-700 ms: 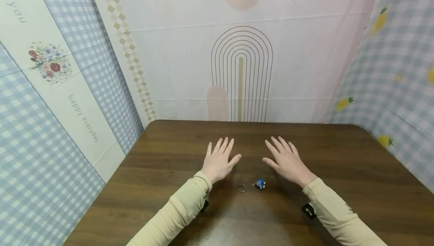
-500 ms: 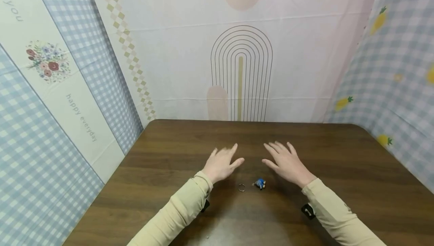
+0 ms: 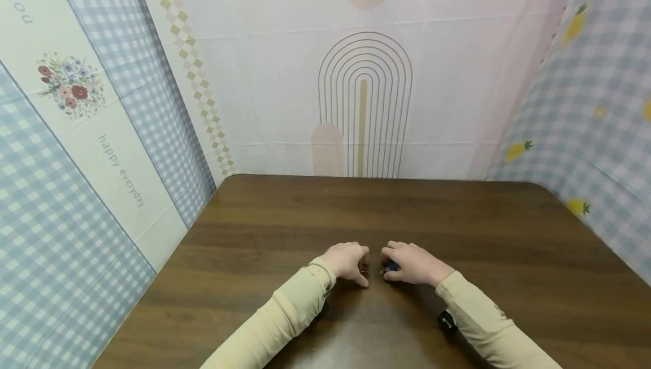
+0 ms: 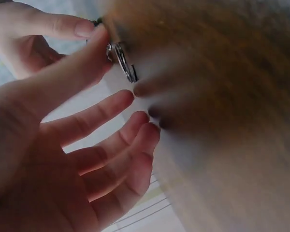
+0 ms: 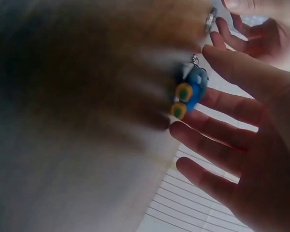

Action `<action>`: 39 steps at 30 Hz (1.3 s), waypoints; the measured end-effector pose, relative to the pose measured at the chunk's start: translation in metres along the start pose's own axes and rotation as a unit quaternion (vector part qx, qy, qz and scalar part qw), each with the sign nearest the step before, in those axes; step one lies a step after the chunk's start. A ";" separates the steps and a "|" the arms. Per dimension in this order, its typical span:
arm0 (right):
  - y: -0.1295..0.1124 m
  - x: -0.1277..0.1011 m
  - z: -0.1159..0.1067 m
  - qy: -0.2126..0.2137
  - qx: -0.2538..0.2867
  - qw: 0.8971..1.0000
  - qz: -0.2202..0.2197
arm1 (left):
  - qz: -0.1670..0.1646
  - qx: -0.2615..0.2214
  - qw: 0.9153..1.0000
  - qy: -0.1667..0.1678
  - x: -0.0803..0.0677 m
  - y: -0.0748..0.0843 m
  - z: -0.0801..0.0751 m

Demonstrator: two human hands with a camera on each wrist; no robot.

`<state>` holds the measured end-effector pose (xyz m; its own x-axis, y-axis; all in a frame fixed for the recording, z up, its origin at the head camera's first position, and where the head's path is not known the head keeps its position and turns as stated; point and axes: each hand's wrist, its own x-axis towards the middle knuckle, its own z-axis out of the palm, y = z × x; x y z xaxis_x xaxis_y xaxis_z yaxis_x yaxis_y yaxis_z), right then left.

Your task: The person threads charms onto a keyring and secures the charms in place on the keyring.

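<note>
A small metal split ring [image 4: 121, 62] lies on the dark wooden table [image 3: 468, 228], with a little blue charm [image 5: 188, 92] with yellow spots just to its right. My left hand [image 3: 350, 260] has come down beside the ring. In the left wrist view its thumb [image 4: 94, 46] touches the ring while the other fingers stay loosely spread and apart from it. My right hand [image 3: 413, 264] cups around the charm [image 3: 390, 268]. In the right wrist view the thumb [image 5: 232, 67] and fingers [image 5: 208, 137] flank the charm without closing on it.
Printed cloth walls stand close on three sides: checked cloth [image 3: 76, 188] on the left, an arch-patterned sheet [image 3: 363, 103] behind, pineapple-print cloth [image 3: 595, 131] on the right. A black strap [image 3: 446, 320] shows under my right sleeve. Bare wood surrounds both hands.
Both hands were flat and spread farther back on the table. They have drawn back toward me and curled in, the left onto the ring, the right around the blue charm.
</note>
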<state>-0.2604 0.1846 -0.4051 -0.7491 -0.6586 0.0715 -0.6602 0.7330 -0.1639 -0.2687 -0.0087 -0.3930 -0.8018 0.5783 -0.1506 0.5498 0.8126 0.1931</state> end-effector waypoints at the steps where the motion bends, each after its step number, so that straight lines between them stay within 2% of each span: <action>1: -0.001 0.001 0.001 0.002 -0.006 1.000 0.001 | 0.001 0.007 1.000 -0.001 0.001 0.000 0.001; 7: -0.007 0.003 0.005 0.012 -0.030 0.999 -0.007 | 0.017 0.022 1.000 0.003 0.004 -0.001 0.004; 12: -0.008 0.004 0.006 0.008 -0.020 1.000 -0.012 | 0.028 0.005 1.000 0.003 0.005 -0.004 0.004; 16: -0.007 0.002 0.006 -0.004 0.024 1.000 0.003 | 0.033 -0.047 0.998 0.012 0.004 -0.007 0.006; 19: -0.007 0.000 0.004 -0.005 0.055 0.998 0.021 | 0.026 -0.116 0.993 0.013 0.002 -0.010 0.006; 21: -0.008 -0.001 0.000 0.002 0.072 0.997 0.028 | 0.020 -0.165 0.986 0.016 0.001 -0.013 0.005; 23: -0.009 -0.002 -0.007 0.021 0.080 0.996 0.036 | 0.017 -0.220 0.975 0.019 0.000 -0.014 0.002; 27: -0.015 -0.004 -0.027 0.076 0.100 0.990 0.061 | 0.027 -0.286 0.957 0.043 -0.003 -0.015 -0.012; 33: -0.033 -0.011 -0.060 0.169 0.129 0.974 0.079 | 0.056 -0.327 0.937 0.106 -0.014 -0.013 -0.039; 39: -0.059 -0.018 -0.081 0.237 0.150 0.958 0.053 | 0.091 -0.389 0.901 0.171 -0.036 -0.006 -0.064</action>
<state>-0.2128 0.1670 -0.3166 -0.7991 -0.3800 0.4659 -0.5866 0.6626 -0.4656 -0.2578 -0.0393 -0.3263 -0.8130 0.5330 0.2344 0.4566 0.3336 0.8248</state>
